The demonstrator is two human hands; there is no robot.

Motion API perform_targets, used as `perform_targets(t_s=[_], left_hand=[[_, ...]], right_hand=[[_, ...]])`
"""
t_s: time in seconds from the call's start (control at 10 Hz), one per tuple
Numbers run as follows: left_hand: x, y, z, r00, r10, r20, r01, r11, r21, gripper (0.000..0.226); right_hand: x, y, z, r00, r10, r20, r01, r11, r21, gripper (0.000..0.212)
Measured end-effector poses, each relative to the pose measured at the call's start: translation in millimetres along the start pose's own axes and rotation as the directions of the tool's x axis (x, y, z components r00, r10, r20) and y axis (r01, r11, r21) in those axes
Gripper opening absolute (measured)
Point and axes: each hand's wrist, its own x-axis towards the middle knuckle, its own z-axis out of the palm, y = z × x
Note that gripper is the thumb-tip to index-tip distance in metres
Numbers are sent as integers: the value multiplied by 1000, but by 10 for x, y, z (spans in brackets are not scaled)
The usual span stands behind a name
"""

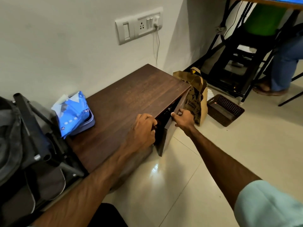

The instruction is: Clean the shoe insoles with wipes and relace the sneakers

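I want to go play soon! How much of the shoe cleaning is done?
Nothing looks done yet: no sneakers or insoles are in view. Right now the right hand holds the door of the cabinet ajar, and the left hand curls over its top edge. The wipes pack waits on top. All wiping and relacing is left.

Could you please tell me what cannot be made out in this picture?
Head view:
- Cabinet interior: dark, screened by its door; no shoes discernible.
- Left hand: fingertips hidden in the opening.
- Paper bag: contents hidden by its walls.
- Wipes pack: print too small.
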Motion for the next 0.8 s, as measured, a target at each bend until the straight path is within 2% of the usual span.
perform_targets(t_s=[0.1,0.3,0.5,0.6,0.7,0.8], left_hand=[[35,-60,-65,1000,-13,14,12,1000,25,30],[-1,-96,-134,996,-83,43,78,992,102,29],[-130,-127,-267,965,-161,208,98,954,282,32],[-355,-158,-344,958,-185,221,107,940,324,34],[-663,-157,-491,948,-232,219,160,940,302,28],[-925,-188,-677,960,-236,150,188,941,281,24]], right_hand=[[-45,-98,194,992,-28,123,15,995,101,25],[207,321,676,987,-1,158,-25,986,166,55],[-629,-254,719,986,-17,165,-12,985,173,43],[-1076,-518,806,992,-48,118,35,993,110,28],[-1492,-778,869,983,-54,173,58,998,-19,20],[-1842,-1092,853,969,-74,235,105,987,-124,27]])
